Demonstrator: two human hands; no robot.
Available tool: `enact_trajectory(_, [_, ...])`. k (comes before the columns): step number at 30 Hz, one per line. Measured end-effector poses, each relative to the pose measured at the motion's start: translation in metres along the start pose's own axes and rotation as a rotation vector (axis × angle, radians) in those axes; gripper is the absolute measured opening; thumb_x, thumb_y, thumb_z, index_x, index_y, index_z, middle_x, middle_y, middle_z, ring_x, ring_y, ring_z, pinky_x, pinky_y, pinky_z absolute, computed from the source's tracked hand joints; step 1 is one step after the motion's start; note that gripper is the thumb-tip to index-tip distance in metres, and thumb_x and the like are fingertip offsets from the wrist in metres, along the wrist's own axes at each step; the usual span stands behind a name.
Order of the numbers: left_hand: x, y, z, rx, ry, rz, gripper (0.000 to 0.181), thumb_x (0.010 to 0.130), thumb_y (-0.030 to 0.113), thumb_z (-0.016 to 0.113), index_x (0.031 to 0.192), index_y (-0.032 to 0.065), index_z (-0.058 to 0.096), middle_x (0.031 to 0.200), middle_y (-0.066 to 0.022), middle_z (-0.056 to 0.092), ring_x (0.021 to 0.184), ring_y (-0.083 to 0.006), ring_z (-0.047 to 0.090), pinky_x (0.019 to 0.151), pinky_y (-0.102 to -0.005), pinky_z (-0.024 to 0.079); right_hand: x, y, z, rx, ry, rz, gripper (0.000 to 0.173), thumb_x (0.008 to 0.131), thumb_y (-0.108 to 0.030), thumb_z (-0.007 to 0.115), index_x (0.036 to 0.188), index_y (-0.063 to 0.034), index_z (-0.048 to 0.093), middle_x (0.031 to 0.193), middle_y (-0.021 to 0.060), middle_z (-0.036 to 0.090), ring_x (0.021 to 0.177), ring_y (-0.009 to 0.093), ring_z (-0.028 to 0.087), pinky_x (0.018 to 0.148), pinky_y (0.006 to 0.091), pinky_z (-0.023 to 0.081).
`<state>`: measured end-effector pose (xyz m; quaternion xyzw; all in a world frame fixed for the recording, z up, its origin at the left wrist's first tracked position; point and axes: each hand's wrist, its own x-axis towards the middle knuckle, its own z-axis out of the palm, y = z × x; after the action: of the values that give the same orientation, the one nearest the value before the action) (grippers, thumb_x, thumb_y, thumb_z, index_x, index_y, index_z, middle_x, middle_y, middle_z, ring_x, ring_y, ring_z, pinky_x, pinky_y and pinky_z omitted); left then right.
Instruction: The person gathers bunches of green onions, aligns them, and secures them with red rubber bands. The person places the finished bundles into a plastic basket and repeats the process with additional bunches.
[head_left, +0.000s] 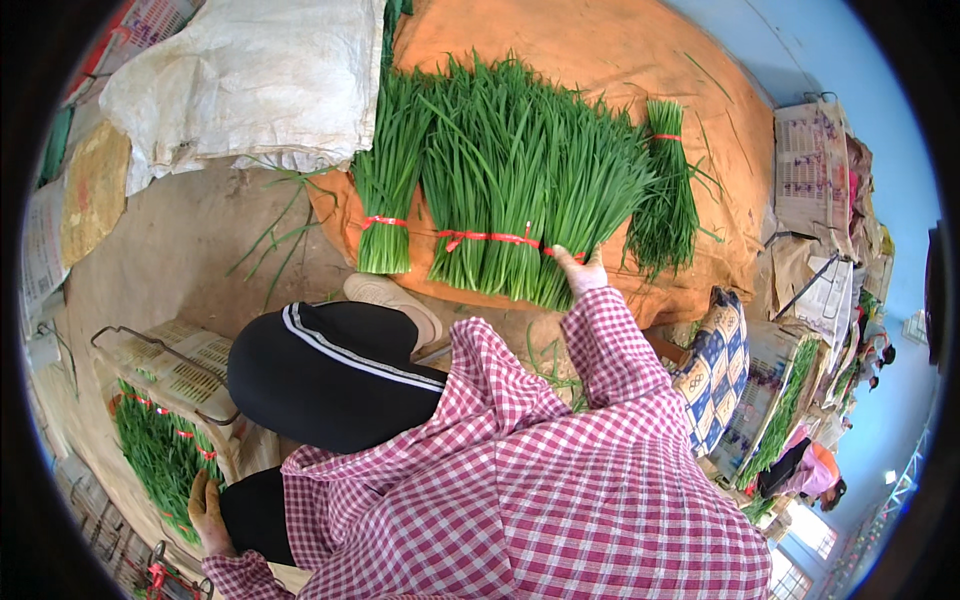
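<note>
My right hand (582, 271) is on the rightmost of several side-by-side bundles of garlic chives. Thumb and a finger straddle that bundle (600, 191) at its red tie; the rest of the grip is hidden. Beside it lie more tied chives (487, 172), stalk ends towards me. Farther left is a separate tied bundle (386, 187). A smaller bundle (666, 187) at the right lies the other way round. Down by my left knee, my left hand (208, 514) has its fingers extended against chives (150, 442) in a plastic crate (176, 360).
An orange cloth (720, 150) lies under the bundles. A white woven sheet (255, 82) covers the upper left. Loose chive leaves (281, 240) lie on the floor. A patterned cushion (716, 375) and a chive-filled crate (757, 397) stand right. Farther off is a person in pink (810, 469).
</note>
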<state>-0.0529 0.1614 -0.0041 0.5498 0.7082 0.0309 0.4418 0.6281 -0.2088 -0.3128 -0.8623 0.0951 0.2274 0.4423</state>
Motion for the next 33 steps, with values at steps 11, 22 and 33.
enact_trajectory(11, [-0.007,-0.019,0.005,-0.061,0.077,0.144,0.049,0.103,0.015,0.062,0.144,-0.0093,0.05,0.142,-0.0177,0.059,0.127,-0.0245,0.058,0.11,-0.0328,0.044,0.026,-0.045,-0.022,-0.1,-0.208,0.248,0.122,0.074,-0.041,0.091,0.153,0.0169,0.018,0.139,0.0239,0.06,0.128,0.03,0.059,0.113,0.0353,0.043])
enact_trajectory(22, [-0.004,-0.031,0.023,-0.238,0.129,0.353,0.046,0.101,0.013,0.063,0.141,-0.0083,0.054,0.136,-0.0173,0.063,0.122,-0.0216,0.061,0.104,-0.0311,0.047,-0.175,-0.246,-0.003,1.038,-1.125,0.477,0.077,0.089,-0.063,0.066,0.137,-0.0036,0.06,0.13,0.02,0.067,0.113,0.039,0.067,0.099,0.0597,0.053])
enact_trajectory(33, [0.011,0.157,0.088,-1.131,-0.463,0.877,0.07,0.099,0.051,0.06,0.149,0.0021,0.048,0.142,-0.0129,0.061,0.126,-0.026,0.06,0.109,-0.0415,0.046,-0.401,-0.344,0.165,0.504,-2.23,0.23,0.085,0.082,-0.042,0.08,0.149,-0.0035,0.046,0.141,0.0168,0.061,0.124,0.033,0.062,0.106,0.0508,0.052])
